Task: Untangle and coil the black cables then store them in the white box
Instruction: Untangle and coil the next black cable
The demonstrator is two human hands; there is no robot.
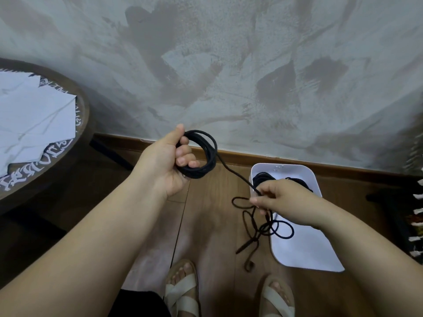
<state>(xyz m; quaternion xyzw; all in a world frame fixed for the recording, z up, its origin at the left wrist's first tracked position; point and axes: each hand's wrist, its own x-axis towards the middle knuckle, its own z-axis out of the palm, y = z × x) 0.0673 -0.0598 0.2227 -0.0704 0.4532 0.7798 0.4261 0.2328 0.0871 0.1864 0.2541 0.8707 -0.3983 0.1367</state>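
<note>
A grey mottled plaster wall (229, 53) meets a brown wooden plank floor (212, 186), with a round dark wooden table (85, 115) at the left. A white rounded rectangular plastic box (304, 248) sits on the floor at the right, with black coiled cables (263, 177) at its far end. The left hand (167, 161) is raised, its fingers curled through a coil of black round cable (209, 154). One strand runs from that coil down to the right hand (281, 200), which pinches it over the box's near edge. Below that pinch a knotted loose tail (263, 225) dangles, partly over the box and partly over the floor.
</note>
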